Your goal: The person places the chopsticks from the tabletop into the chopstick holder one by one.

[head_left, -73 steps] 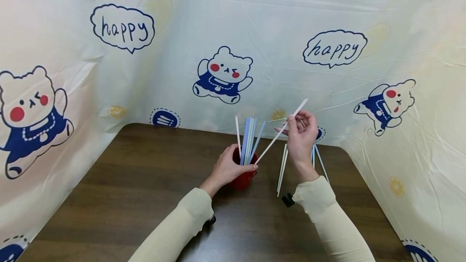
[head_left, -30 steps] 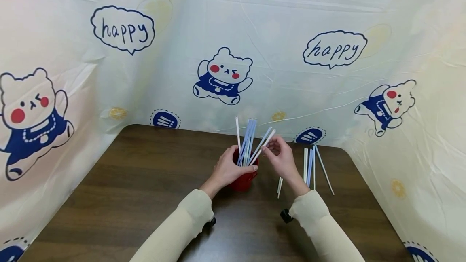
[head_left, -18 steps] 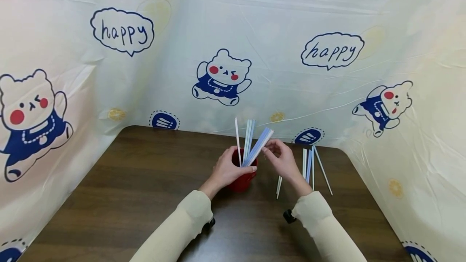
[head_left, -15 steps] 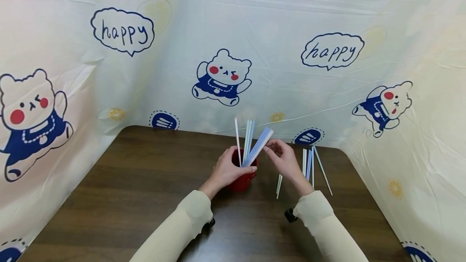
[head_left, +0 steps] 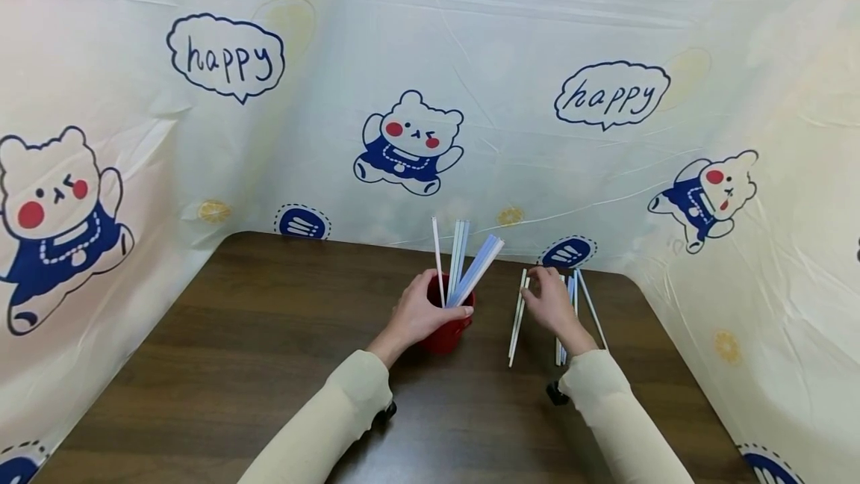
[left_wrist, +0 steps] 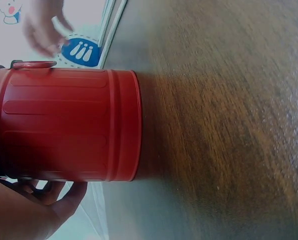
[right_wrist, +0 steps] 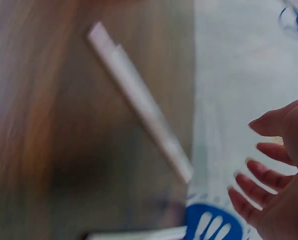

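Observation:
My left hand holds a small red bucket round its upper part. Ribbed sides and a side handle show on the bucket in the left wrist view. Several thin straws, blue, white and pale green, stand in it and lean apart. Over the table to the right, my right hand has loosely bent fingers with nothing between them. Those fingers show apart on the right hand in its wrist view. Just left of it in the head view lie two pale straws side by side.
More straws, one of them blue, lie right of and partly beneath my right hand. The brown wooden table runs back to a printed curtain that hangs on three sides.
My right hand put a white straw into the bucket, let go, and has moved right over the straws on the table. The blue and white straws there lean further right. The left hand stays.

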`<action>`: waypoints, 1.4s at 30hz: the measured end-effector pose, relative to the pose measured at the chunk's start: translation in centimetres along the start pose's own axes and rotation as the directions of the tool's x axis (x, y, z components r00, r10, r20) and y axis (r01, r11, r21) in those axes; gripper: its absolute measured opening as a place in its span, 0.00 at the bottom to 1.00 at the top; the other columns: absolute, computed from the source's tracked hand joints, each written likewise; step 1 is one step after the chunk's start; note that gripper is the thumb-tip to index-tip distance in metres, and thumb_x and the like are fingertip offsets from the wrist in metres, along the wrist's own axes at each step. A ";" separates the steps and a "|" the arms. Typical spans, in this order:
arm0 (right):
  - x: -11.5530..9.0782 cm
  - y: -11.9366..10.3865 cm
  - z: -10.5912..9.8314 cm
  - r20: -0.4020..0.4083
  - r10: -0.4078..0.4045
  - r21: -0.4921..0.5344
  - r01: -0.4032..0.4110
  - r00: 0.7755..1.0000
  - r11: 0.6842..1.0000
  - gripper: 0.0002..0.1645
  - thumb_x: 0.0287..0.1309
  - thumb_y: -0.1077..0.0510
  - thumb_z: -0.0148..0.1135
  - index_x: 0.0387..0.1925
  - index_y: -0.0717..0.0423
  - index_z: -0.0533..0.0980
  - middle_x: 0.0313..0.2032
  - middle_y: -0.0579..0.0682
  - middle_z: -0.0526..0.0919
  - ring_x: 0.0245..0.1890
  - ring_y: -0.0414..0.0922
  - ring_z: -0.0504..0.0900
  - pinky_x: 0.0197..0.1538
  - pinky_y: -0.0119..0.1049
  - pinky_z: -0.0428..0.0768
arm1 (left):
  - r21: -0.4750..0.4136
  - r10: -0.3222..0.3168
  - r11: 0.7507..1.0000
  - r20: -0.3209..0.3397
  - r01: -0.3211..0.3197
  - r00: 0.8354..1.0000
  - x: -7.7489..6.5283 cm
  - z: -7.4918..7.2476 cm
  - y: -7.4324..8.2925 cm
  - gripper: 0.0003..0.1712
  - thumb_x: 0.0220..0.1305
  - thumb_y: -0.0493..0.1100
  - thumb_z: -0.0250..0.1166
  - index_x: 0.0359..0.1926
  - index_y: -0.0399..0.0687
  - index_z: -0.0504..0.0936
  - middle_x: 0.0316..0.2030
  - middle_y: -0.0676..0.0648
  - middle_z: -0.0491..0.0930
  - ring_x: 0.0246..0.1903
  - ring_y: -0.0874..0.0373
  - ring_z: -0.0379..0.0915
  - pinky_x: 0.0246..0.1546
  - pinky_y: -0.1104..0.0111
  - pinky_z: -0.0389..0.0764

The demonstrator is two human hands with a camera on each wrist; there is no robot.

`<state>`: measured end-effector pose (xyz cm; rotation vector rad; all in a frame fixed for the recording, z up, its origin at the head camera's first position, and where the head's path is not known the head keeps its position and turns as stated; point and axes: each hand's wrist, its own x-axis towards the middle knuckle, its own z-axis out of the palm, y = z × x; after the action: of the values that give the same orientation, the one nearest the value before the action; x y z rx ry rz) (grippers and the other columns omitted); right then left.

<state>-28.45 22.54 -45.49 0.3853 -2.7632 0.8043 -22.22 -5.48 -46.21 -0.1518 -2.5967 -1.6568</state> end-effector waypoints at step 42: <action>-2.4 8.2 -0.2 0.054 0.306 -0.255 -0.283 0.951 0.925 0.12 0.68 0.59 0.54 0.36 0.66 0.77 0.41 0.69 0.74 0.39 0.64 0.75 0.37 0.60 0.76 | 0.020 -0.006 1.000 -0.004 0.006 1.000 0.2 0.1 -0.4 0.44 0.46 0.70 0.78 0.61 0.60 0.73 0.54 0.53 0.77 0.52 0.55 0.75 0.52 0.47 0.79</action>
<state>-28.72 29.74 -50.06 -0.0449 -3.0041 0.5031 -22.47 -5.51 -46.57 -0.1398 -2.6123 -1.6305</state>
